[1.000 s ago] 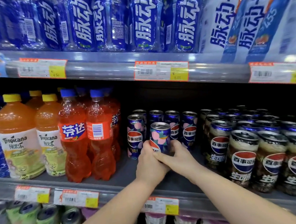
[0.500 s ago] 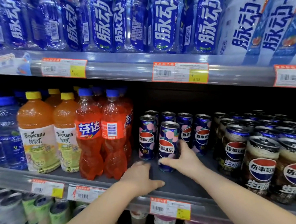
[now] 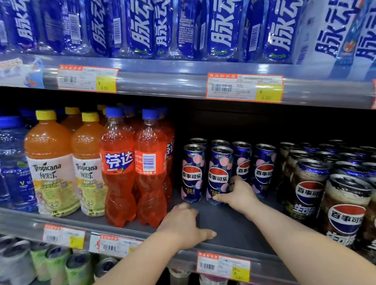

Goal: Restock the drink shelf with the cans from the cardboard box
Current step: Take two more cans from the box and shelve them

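A tall dark-blue peach Pepsi can [image 3: 218, 169] stands upright on the grey middle shelf [image 3: 236, 229], in the front row beside another can of the same kind [image 3: 192, 173]. My right hand [image 3: 236, 196] grips its lower part, thumb at the base and fingers curled round its right side. My left hand [image 3: 183, 228] rests palm down on the shelf near the front edge, holding nothing. More peach cans [image 3: 263, 170] stand behind and to the right. The cardboard box is not in view.
Short brown Pepsi cans [image 3: 345, 209] crowd the shelf's right side. Orange soda bottles [image 3: 118, 168] and Tropicana bottles [image 3: 49, 164] fill the left. The upper shelf edge [image 3: 179, 81] with price tags hangs overhead. Green cans [image 3: 58, 264] lie on the shelf below.
The can went from both hands down onto the shelf beside the front peach can. My left hand let go and dropped to the shelf front. My right hand stayed on the can.
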Tool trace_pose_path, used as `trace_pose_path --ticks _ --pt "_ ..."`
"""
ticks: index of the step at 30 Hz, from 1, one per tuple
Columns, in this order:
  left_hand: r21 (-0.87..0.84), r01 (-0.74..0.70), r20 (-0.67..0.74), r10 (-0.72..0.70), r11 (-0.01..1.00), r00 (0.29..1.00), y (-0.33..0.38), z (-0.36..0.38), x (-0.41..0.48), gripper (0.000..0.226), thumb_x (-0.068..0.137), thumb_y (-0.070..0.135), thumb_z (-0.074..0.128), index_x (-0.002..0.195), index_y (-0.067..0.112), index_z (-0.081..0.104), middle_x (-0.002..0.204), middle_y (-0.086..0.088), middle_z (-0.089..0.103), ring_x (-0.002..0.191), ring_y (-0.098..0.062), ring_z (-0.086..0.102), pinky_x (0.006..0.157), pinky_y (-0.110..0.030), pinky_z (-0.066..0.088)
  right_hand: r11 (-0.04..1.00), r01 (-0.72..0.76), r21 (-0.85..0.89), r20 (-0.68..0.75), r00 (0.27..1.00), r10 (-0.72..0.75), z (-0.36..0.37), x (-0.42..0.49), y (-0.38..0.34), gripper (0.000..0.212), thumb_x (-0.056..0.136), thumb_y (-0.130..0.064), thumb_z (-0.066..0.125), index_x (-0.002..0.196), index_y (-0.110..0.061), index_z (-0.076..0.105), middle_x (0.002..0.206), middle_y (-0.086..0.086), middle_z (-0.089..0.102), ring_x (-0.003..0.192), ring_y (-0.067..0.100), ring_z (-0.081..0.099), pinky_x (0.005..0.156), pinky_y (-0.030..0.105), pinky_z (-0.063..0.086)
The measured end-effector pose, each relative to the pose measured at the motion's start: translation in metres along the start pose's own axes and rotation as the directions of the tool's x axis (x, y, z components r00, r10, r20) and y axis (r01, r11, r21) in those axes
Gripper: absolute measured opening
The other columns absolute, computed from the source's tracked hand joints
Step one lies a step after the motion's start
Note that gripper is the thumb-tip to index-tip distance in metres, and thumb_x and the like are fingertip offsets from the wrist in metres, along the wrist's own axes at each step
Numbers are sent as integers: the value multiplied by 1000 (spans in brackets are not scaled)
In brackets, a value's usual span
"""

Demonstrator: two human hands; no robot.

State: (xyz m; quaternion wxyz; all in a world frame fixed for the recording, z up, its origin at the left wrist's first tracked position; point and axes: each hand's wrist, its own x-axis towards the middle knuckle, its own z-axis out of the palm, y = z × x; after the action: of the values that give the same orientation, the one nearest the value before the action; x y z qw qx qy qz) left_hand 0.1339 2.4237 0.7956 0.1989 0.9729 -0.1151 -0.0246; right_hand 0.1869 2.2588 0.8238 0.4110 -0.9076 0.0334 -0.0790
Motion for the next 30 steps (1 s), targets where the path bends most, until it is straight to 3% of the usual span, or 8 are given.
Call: trace_pose_path --ticks 18,26,30 --pt "25 22 9 -23 999 1000 6 -5 -7 78 77 61 56 138 14 42 143 -4 36 134 -23 32 112 -35 30 1000 22 -16 10 1000 -22 -1 -6 2 63 67 -22 81 120 -9 50 121 10 62 111 25 58 96 42 48" --pt "19 13 -5 -13 1000 1000 5 -7 -6 80 78 61 56 139 12 41 145 -5 35 135 -23 32 111 -35 31 999 17 -42 -10 1000 -17 -12 -25 -4 74 74 -26 76 136 -8 39 132 12 54 120 24 52 96 30 42" --pt "-12 -26 -101 25 1000 995 5 -6 -11 72 80 59 54 137 15 43 142 -4 40 130 -23 40 106 -35 37 996 61 -64 -64 996 -65 -25 -55 -5 62 77 -24 74 129 -7 46 129 9 55 113 19 54 91 26 41"
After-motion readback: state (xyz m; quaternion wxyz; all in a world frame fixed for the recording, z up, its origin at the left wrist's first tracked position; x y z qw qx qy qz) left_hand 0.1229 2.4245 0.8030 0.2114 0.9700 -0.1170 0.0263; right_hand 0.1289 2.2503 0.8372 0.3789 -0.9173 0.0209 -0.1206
